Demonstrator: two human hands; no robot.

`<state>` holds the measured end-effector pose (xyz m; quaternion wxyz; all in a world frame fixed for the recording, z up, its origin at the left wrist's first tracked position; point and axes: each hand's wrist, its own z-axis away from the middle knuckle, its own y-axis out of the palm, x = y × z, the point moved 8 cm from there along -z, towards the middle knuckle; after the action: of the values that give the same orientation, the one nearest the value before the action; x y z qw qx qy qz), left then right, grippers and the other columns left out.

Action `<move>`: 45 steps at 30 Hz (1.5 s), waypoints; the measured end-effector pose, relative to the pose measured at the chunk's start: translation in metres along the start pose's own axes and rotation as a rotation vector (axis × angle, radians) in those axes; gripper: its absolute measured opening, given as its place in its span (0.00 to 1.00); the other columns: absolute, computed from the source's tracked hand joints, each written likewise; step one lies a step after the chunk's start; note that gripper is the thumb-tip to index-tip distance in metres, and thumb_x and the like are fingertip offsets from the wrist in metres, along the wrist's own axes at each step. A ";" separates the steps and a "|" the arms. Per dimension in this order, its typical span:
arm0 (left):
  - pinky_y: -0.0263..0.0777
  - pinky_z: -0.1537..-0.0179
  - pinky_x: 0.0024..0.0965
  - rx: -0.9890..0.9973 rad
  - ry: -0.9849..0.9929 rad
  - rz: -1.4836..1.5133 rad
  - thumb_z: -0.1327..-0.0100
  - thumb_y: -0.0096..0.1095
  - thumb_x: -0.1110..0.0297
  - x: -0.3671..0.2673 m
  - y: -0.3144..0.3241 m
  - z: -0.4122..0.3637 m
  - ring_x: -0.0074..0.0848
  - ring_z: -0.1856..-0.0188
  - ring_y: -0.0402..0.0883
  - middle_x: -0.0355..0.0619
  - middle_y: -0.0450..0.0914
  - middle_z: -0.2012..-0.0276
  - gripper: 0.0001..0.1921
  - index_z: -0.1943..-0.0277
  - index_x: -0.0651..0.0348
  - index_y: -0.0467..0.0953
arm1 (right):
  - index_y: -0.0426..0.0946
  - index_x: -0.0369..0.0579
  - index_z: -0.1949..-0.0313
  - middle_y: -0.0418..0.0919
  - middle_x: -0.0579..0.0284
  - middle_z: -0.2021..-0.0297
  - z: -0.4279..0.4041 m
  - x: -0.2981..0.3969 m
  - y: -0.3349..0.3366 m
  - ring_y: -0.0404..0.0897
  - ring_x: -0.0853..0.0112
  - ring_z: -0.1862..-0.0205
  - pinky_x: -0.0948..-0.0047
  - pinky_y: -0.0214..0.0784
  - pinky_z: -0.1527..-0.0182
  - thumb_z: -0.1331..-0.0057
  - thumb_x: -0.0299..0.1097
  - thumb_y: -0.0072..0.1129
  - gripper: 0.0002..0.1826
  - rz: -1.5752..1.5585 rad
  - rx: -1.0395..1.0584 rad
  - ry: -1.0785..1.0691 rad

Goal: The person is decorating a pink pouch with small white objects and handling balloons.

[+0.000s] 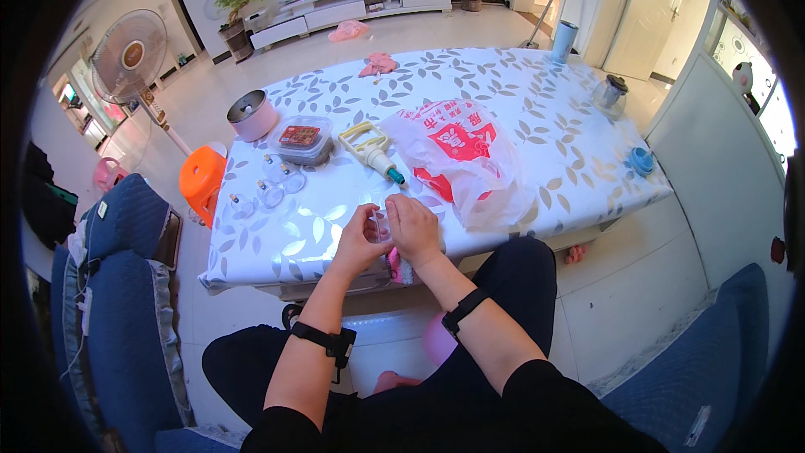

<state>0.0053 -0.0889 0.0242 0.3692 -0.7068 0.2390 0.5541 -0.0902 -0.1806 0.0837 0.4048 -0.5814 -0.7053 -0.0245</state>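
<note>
Near the table's front edge, my left hand and my right hand come together around a clear plastic piece, probably a cup. My fingers cover much of it, so its full shape is hidden. Just beyond them lies a cream-coloured hand vacuum pump with a loop handle and a green tip pointing towards my hands. Several clear cupping cups with brass-coloured valves stand to the left. A white and red plastic bag, bearing writing, lies crumpled to the right of the pump.
A lidded clear food container and a pink pot stand at the table's left. A pink cloth, blue tumbler, glass jug and small blue container sit farther off. An orange stool touches the left side.
</note>
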 end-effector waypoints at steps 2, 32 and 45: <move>0.74 0.54 0.27 0.017 -0.034 -0.011 0.57 0.74 0.81 0.001 0.001 -0.001 0.21 0.58 0.77 0.41 0.73 0.56 0.36 0.43 0.60 0.63 | 0.74 0.48 0.64 0.77 0.56 0.74 0.001 -0.006 0.001 0.78 0.57 0.69 0.57 0.69 0.67 0.32 0.37 0.49 0.08 -0.021 -0.002 0.024; 0.66 0.44 0.44 -0.282 0.100 -0.564 0.62 0.81 0.63 -0.014 -0.021 -0.008 0.47 0.47 0.69 0.58 0.72 0.49 0.55 0.31 0.63 0.55 | 0.70 0.42 0.49 0.74 0.62 0.57 -0.001 -0.067 -0.009 0.73 0.78 0.57 0.78 0.67 0.54 0.31 0.35 0.55 0.14 -0.790 -0.223 0.451; 0.59 0.38 0.48 -0.161 0.264 -0.474 0.57 0.74 0.70 -0.052 -0.019 0.018 0.51 0.40 0.63 0.56 0.67 0.42 0.41 0.36 0.59 0.63 | 0.66 0.43 0.45 0.70 0.61 0.50 -0.006 0.000 -0.011 0.70 0.77 0.50 0.78 0.64 0.46 0.27 0.34 0.47 0.14 -1.192 -0.091 0.506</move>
<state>-0.0061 -0.0668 0.0764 0.3969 -0.8361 0.0680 0.3726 -0.0968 -0.1870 0.0925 0.4503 -0.0830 -0.7882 -0.4111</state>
